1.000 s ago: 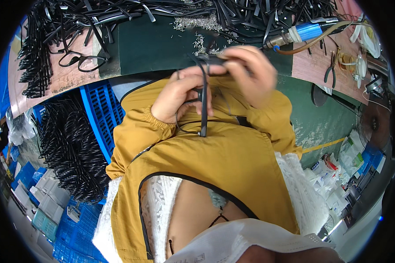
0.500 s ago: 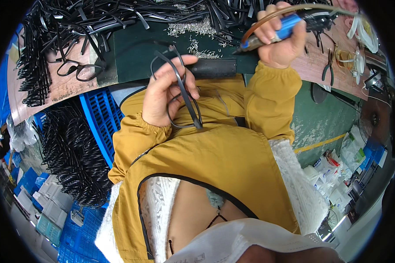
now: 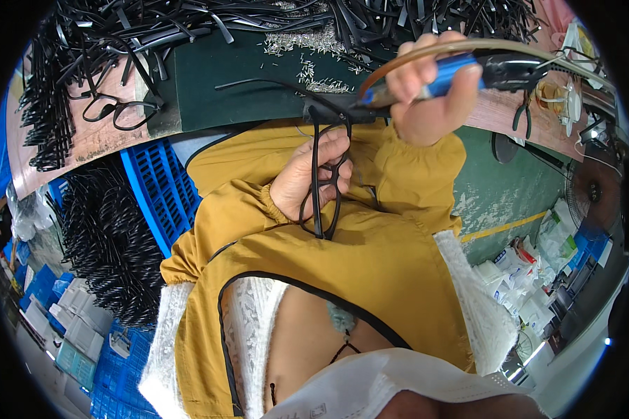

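Observation:
My left hand (image 3: 307, 171) grips a black eyeglass frame (image 3: 316, 192) below the bench edge. One temple arm of the frame stretches left over the dark green mat (image 3: 217, 84); the other points down toward my lap. In my right hand (image 3: 430, 115) is a blue and black power screwdriver (image 3: 458, 66), with a tan tube (image 3: 461, 46) curving over it. Its tip is beside the upper corner of the frame, at the black bar (image 3: 325, 106) on the bench edge. Whether tip and frame touch, I cannot tell. Small silvery screw-like pins (image 3: 307, 42) lie heaped on the mat.
Black temple arms (image 3: 182, 24) pile along the back of the bench. Another eyeglass frame (image 3: 122, 112) lies at the left. Pliers (image 3: 522, 115) are at the right. Below the bench on the left are a blue basket (image 3: 159, 185) and a dark bundle of frame parts (image 3: 108, 244).
My left hand has moved right and slightly down, turning the eyeglass frame so one temple arm swings out left. The screwdriver has come left and down, its tip now close to the frame.

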{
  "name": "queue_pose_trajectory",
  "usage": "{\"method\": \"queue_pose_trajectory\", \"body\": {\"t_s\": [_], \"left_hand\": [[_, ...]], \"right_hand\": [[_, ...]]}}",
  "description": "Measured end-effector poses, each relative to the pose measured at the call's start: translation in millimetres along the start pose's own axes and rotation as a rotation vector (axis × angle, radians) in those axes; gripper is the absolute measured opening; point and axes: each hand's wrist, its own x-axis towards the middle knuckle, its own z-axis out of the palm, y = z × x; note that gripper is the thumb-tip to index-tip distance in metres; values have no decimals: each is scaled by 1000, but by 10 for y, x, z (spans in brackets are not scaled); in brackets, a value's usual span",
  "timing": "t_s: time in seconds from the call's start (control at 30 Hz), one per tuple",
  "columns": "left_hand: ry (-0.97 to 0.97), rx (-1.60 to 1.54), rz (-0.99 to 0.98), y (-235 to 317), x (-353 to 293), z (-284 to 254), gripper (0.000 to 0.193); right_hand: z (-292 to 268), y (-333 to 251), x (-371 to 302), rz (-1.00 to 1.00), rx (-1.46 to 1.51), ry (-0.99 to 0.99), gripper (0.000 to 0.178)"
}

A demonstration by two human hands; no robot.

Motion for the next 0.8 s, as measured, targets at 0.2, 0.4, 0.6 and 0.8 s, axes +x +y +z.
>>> {"method": "queue_pose_trajectory", "body": {"t_s": [0.2,0.4,0.6,0.8], "left_hand": [[-46,16,10,-19,70,-84,32],[-95,18,-11,-20,101,-133,31],[-54,118,-13,29,88,-82,31],[-35,83,44,133,-58,-66,47]], "right_hand": [[96,40,-208,-14,-43,9,38],[154,110,-166,16,-88,35,34],[36,101,-167,92,-53,-72,26],[-109,90,261,-68,-86,128,32]]}}
